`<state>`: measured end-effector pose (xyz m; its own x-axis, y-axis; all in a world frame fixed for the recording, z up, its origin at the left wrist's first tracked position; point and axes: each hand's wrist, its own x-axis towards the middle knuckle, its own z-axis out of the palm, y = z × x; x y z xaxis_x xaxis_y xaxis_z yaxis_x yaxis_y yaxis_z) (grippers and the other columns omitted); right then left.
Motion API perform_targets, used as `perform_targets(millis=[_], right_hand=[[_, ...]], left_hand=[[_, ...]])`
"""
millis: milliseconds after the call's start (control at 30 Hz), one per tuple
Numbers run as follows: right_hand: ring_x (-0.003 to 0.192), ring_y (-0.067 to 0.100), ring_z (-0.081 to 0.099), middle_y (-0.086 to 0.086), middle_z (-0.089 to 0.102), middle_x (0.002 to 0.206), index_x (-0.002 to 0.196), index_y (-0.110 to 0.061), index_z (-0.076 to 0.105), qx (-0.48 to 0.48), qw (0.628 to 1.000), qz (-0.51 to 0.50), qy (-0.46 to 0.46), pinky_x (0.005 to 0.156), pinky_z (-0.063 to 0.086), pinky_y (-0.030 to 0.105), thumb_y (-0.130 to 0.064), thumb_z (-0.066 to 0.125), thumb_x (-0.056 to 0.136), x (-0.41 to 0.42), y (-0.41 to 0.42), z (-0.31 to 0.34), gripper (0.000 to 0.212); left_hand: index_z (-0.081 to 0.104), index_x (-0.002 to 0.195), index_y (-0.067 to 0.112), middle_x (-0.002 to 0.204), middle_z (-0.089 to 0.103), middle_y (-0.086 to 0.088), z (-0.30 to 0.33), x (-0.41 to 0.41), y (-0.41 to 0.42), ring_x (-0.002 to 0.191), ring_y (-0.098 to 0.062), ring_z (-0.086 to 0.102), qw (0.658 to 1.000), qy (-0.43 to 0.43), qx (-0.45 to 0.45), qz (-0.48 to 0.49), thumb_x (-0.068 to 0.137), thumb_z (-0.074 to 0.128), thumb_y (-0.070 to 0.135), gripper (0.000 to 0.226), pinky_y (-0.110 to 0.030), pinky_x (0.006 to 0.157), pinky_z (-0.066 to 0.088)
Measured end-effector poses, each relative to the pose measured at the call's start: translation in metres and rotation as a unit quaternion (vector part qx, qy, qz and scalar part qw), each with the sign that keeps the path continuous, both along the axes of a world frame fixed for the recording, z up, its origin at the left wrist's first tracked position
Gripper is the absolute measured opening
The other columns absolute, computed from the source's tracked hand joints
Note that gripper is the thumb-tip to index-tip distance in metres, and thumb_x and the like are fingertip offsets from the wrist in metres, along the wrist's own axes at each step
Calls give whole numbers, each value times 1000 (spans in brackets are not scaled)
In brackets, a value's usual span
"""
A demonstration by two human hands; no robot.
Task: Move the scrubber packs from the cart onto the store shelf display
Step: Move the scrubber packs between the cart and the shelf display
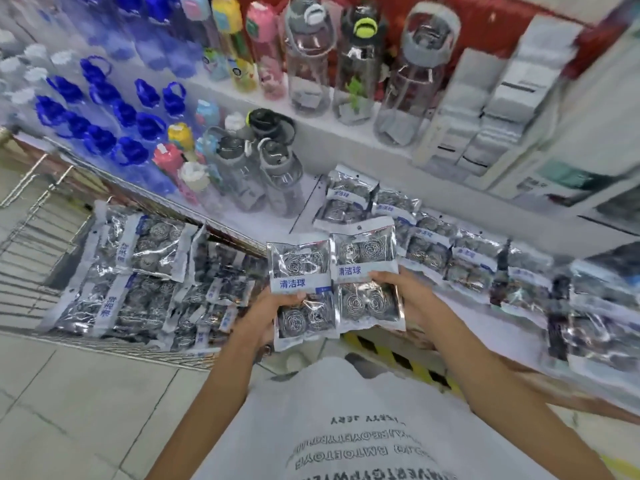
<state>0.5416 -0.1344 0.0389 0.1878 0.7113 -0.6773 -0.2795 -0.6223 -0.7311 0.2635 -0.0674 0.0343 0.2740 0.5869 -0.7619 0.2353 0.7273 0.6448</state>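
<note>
We pinch one scrubber pack [300,289] in our left hand [277,306] and another pack [367,275] in our right hand [398,285], ready for the shelf [304,216].

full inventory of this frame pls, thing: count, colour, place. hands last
scrubber packs in hand: two, silver with white-and-blue label bands, held side by side in front of the shelf edge
scrubber packs on shelf: a row, exact count unclear, silver, lower shelf to the right
scrubber packs in cart: many, silver, piled in the cart at left
cart: one, metal wire, left, on the tiled floor
blue-capped bottles: many, clear with blue lids, shelves at upper left
large clear water bottles: several, grey and black lids, upper shelf centre
white boxes: stacked, upper shelf right
hazard strip: yellow-black, below the shelf edge
left hand: grips the left pack
right hand: grips the right pack
</note>
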Motion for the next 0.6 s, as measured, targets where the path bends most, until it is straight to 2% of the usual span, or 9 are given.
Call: perform_targets(millis=[33,100,167,233,300,400,500,567,600], right_hand=[[112,19,67,-1,78,112,115,-19,70,0,1000,-10,2,96,53,36,-32,88,76,10,-15,2,45],[102,14,68,-2,77,103,115,-14,69,4,999,-41,17,85,56,30,-25,82,83,33,-47,3,35],[99,23,70,5,77,103,117,-10,69,-9,996,-80,28,89,58,43,-24,83,83,59,-81,2,39],[111,38,68,18,75,114,120,-9,68,-18,992,-114,40,98,53,62,-28,91,74,85,-117,2,54],[117,44,65,23,71,123,122,-11,64,-20,988,-144,46,98,49,71,-31,95,69,111,-149,0,65],[112,41,66,24,70,123,129,-3,62,-11,983,-175,52,99,53,62,-26,94,70,144,-189,-2,71],[96,34,72,19,74,111,128,2,60,-4,979,-193,68,85,61,50,-14,83,83,172,-214,-5,53],[84,30,74,18,75,102,123,0,61,-6,973,-214,83,73,64,45,-5,73,91,187,-224,-8,34],[81,28,74,17,75,101,123,-1,61,-10,971,-223,82,70,64,44,-3,71,92,195,-227,-12,33]], left_hand=[[66,101,11,104,75,-10,1,13,-5,93,-21,70,1000,-3,9,-12,80,82,13,27,-32,78,58],[67,111,11,120,72,-13,-7,39,-15,116,-30,64,998,2,21,-63,62,90,35,60,-47,105,50],[66,121,11,132,67,-13,-20,67,-26,129,-32,57,993,3,29,-111,48,93,52,88,-53,114,43],[66,122,14,131,68,-10,-30,96,-41,128,-29,58,991,1,44,-130,49,92,55,88,-53,114,43],[67,121,12,120,74,-8,-12,129,-64,116,-28,66,990,-1,50,-135,49,94,55,88,-49,105,51],[67,115,7,106,77,-9,-3,170,-90,97,-24,73,992,-10,26,-124,79,85,28,45,-34,78,59],[61,123,5,111,76,-17,-2,202,-106,97,-31,75,992,-20,3,-124,76,87,17,55,-44,78,63],[62,125,6,114,75,-18,-2,218,-110,102,-37,74,991,-26,-6,-134,75,86,12,56,-53,84,62],[62,126,5,114,75,-19,-2,226,-111,104,-40,73,991,-19,-12,-134,76,85,9,55,-58,86,60]])
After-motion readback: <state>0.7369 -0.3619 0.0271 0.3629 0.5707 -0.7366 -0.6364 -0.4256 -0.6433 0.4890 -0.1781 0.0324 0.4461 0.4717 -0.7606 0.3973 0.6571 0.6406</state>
